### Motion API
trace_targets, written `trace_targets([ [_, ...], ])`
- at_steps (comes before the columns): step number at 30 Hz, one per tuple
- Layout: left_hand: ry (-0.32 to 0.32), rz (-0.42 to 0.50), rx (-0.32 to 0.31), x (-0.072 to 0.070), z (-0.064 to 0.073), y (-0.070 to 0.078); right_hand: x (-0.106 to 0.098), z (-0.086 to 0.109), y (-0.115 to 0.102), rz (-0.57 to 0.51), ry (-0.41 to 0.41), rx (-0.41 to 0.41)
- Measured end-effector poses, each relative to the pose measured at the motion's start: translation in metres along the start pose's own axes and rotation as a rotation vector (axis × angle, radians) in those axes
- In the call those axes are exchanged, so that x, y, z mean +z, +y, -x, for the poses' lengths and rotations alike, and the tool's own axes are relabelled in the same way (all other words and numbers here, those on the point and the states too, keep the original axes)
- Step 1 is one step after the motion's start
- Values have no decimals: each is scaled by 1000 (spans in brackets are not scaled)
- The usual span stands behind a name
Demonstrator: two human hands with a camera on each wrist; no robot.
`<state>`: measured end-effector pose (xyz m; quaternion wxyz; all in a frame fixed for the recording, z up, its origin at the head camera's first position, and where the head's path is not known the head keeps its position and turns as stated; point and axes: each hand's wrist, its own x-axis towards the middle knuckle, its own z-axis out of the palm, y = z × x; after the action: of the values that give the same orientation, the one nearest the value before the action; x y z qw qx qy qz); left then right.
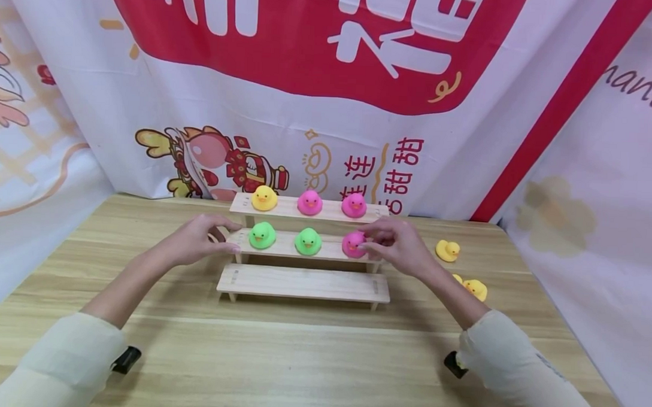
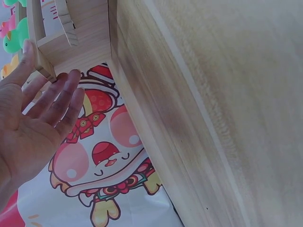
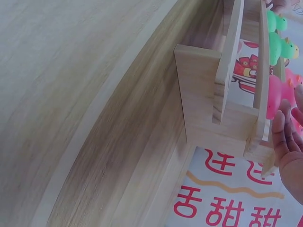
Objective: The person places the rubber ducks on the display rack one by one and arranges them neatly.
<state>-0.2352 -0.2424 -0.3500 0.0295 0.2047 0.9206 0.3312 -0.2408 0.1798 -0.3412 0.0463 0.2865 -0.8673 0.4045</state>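
A three-tier wooden display rack [image 1: 301, 283] stands on the table. On its middle tier sit two green rubber ducks [image 1: 262, 235] and, at the right end, a pink rubber duck [image 1: 351, 245]. My right hand [image 1: 402, 247] pinches that pink duck from its right side; the duck [image 3: 274, 97] also shows in the right wrist view. At the opposite end, my left hand [image 1: 203, 241] holds the tip of the middle tier, with thumb and fingers about the board's end [image 2: 45, 68]. A yellow duck [image 1: 264, 198] and two pink ducks [image 1: 310, 203] occupy the top tier.
Several loose yellow ducks [image 1: 447, 251] lie on the wooden table [image 1: 288, 358] right of the rack, some partly behind the right forearm. The bottom tier holds no ducks. A printed red and white cloth [image 1: 286, 118] hangs right behind the rack.
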Motion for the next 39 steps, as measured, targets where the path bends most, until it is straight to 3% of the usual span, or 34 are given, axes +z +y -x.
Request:
trace_targets([
  [19, -12, 4, -13, 2, 0, -1, -30, 28, 12, 13, 24, 60],
  [31, -5, 9, -8, 1, 2, -1, -48, 48, 38, 51, 55, 125],
  [39, -11, 3, -10, 0, 0, 1, -67, 66, 61, 79, 79, 89],
])
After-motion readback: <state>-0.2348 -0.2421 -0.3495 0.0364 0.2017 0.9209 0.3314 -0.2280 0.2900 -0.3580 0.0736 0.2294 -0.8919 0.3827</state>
